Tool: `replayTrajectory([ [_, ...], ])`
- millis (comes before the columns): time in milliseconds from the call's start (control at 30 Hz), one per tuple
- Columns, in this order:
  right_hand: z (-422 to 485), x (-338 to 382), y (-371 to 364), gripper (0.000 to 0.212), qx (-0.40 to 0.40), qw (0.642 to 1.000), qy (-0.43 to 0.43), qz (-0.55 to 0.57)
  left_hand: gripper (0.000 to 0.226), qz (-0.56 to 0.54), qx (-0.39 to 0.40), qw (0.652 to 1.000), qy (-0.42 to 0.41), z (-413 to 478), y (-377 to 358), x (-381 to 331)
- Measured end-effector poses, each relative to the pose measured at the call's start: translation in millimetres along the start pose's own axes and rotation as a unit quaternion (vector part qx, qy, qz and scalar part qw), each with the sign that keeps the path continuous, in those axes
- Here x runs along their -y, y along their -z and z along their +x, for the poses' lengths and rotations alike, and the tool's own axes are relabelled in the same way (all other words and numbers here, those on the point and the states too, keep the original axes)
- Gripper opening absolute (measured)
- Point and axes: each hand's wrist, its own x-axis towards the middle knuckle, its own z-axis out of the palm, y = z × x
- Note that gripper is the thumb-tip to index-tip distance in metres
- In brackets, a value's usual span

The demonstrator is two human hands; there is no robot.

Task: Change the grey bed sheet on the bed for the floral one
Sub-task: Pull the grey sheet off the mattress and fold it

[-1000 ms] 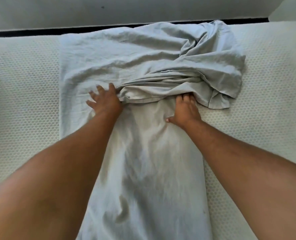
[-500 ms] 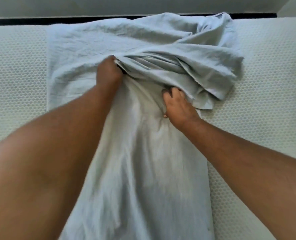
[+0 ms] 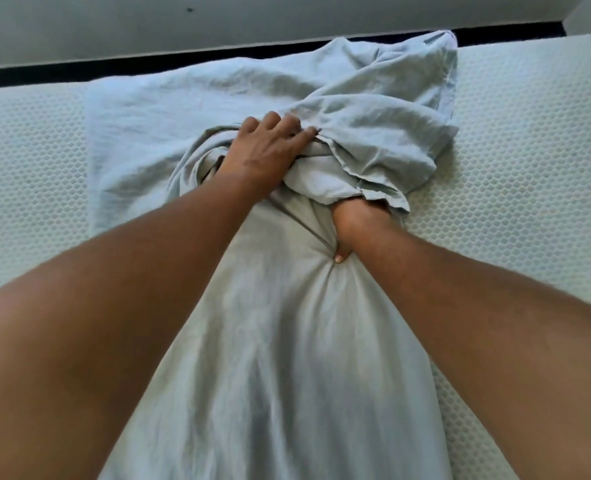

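one white mattress with a honeycomb-textured cover (image 3: 529, 168) carries one pale grey cotton bed sheet (image 3: 304, 358), which runs up its middle as a long strip and bunches into loose folds at the far edge. two bare hands are on it: the left hand (image 3: 266, 154) curls its fingers over the bunched fold and grips it. the right hand (image 3: 360, 220) is tucked beneath that fold, fingers hidden so i cannot tell their state, its thumb (image 3: 341, 252) pressing into puckered cloth.

Left hand (image 3: 266, 152) and right hand (image 3: 358, 221) (fingers buried) grip grey bed sheet (image 3: 287, 341).
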Motion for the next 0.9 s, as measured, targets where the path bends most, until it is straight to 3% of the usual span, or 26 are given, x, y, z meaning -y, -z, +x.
replayTrajectory([
  [100, 11.4, -5.2, -13.9, 0.088, -0.068, 0.997, 0.042, 0.014, 0.041, -0.099, 0.001, 0.99, 0.098, 15.8, 3.3, 9.7],
  [133, 10.3, -3.3, -17.9, 0.103, -0.121, 0.989, 0.038, 0.081, 0.034, -0.172, -0.033, 0.97, 0.17, 18.4, 8.8, 13.5],
  [167, 8.5, -1.1, -18.4, 0.129, -0.161, 0.985, 0.041, 0.054, 0.028, -0.238, -0.091, 0.936, 0.242, 23.2, 17.7, 21.1],
  [233, 6.6, 1.0, -23.8, 0.159, -0.219, 0.971, 0.078, -0.048, 0.028, -0.35, -0.138, 0.833, 0.405, 32.4, 33.0, 43.3],
  [333, 9.1, -1.3, -23.8, 0.168, -0.231, 0.967, 0.1, -0.03, 0.034, -0.473, -0.181, 0.619, 0.601, 39.3, 36.3, 97.2],
  [367, 11.1, -2.5, -23.5, 0.169, -0.222, 0.97, 0.093, -0.032, 0.036, -0.475, -0.164, 0.597, 0.626, 38.9, 34.2, 108.8],
  [400, 12.2, -3.0, -21.8, 0.17, -0.219, 0.97, 0.096, -0.035, 0.037, -0.451, -0.138, 0.608, 0.638, 35.1, 29.8, 119.0],
  [500, 9.5, -3.4, -9.1, 0.172, -0.173, 0.979, 0.1, -0.046, 0.039, -0.33, -0.066, 0.781, 0.526, 14.0, 17.4, 104.1],
  [533, 9.6, -2.1, -2.6, 0.171, -0.147, 0.983, 0.096, -0.057, 0.041, -0.335, -0.063, 0.804, 0.487, 5.2, 14.3, 96.0],
  [600, 6.6, 0.8, 22.5, 0.159, -0.087, 0.989, 0.097, -0.075, 0.049, -0.381, -0.056, 0.813, 0.437, -4.7, 14.0, 81.3],
  [633, 2.9, 3.0, 39.7, 0.143, -0.083, 0.988, 0.104, -0.076, 0.055, -0.387, -0.041, 0.821, 0.417, -7.2, 12.3, 76.2],
  [733, -3.1, 15.0, 84.2, 0.091, -0.207, 0.973, 0.099, -0.017, 0.073, -0.371, 0.049, 0.85, 0.372, -13.0, 7.2, 65.3],
  [800, 6.3, 28.9, 86.8, 0.091, -0.266, 0.959, 0.1, -0.018, 0.083, -0.353, 0.088, 0.859, 0.361, -12.9, 2.3, 65.4],
  [900, 31.1, 50.9, 65.9, 0.121, -0.174, 0.979, 0.102, -0.044, 0.074, -0.355, 0.099, 0.849, 0.378, -7.7, -3.2, 78.4],
])
